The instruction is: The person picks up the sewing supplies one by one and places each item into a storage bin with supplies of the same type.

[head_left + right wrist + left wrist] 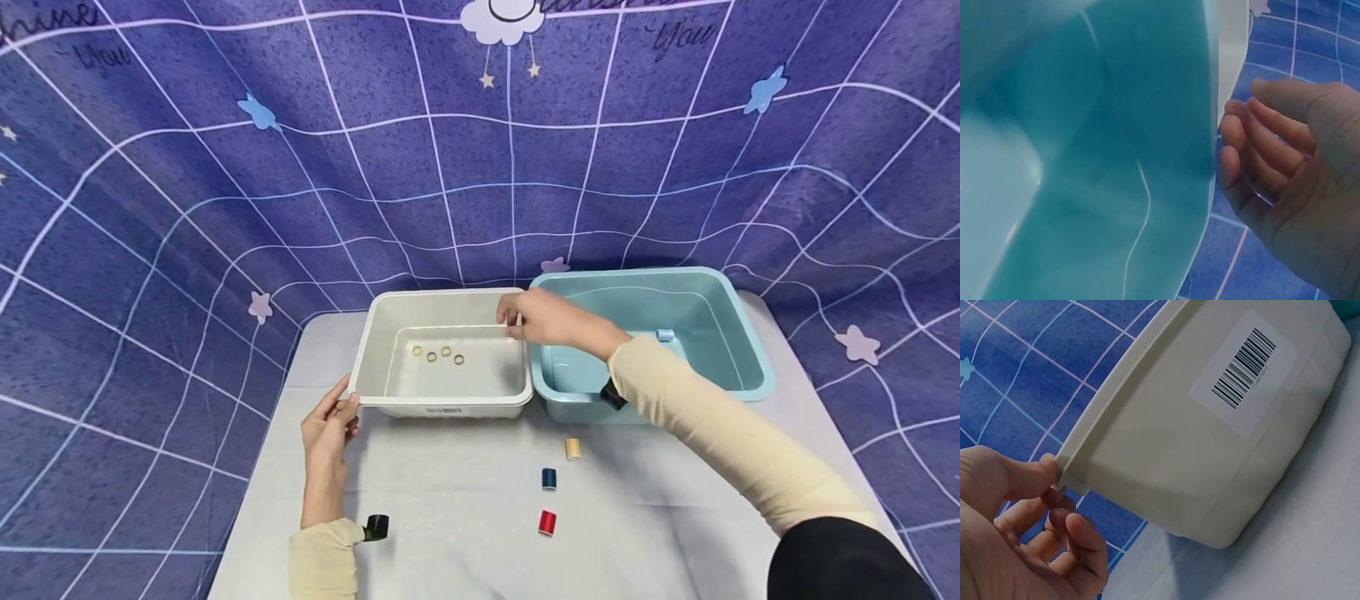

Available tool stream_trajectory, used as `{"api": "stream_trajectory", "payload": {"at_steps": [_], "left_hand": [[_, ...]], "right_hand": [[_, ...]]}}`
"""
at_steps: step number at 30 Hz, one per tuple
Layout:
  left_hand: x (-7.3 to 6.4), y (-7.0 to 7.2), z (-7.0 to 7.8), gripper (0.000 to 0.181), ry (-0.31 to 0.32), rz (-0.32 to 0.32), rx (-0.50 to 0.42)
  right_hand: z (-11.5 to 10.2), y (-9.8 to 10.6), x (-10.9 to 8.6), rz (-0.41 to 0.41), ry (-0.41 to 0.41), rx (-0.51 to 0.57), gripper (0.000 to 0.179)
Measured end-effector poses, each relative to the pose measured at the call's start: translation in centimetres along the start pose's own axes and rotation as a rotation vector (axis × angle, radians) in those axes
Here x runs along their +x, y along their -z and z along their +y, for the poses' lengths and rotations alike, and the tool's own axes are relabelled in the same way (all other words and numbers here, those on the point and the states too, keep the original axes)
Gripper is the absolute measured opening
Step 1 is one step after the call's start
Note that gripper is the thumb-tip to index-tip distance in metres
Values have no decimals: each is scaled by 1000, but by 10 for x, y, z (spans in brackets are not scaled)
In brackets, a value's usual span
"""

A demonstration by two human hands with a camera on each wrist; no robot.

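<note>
My left hand (326, 442) pinches the near left corner of a white plastic bin (442, 402) between thumb and fingers; the left wrist view shows the thumb on top of the rim. Several small gold-coloured rings (459, 359) lie on the bin's floor. My right hand (551, 318) is over the neighbouring rims of the white bin and a teal bin (753, 350). In the right wrist view its fingers (1272, 140) are loosely bent, thumb apart, holding nothing. A light blue thread spool (664, 335) lies inside the teal bin.
On the white tabletop (442, 517), in front of the bins, are a yellow spool (573, 449), a dark blue spool (549, 479) and a red spool (547, 523). A blue gridded curtain (375, 167) hangs behind and at both sides.
</note>
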State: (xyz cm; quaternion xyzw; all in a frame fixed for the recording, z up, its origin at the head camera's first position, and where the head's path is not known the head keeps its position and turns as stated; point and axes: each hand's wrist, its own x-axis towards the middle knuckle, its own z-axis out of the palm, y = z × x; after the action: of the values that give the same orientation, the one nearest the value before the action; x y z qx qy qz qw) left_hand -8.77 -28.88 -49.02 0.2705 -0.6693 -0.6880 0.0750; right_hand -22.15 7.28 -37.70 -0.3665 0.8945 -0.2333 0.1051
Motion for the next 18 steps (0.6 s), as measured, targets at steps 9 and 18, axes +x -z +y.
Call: {"api": "stream_trajectory", "payload": {"at_steps": [9,18], "left_hand": [[2,-1,1,47,-1,-3,17],[3,-1,2,46,-6,8,19]], "right_hand": [[12,6,-37,63,-33,31,20],[24,11,-74,129,-100,9,20]]}}
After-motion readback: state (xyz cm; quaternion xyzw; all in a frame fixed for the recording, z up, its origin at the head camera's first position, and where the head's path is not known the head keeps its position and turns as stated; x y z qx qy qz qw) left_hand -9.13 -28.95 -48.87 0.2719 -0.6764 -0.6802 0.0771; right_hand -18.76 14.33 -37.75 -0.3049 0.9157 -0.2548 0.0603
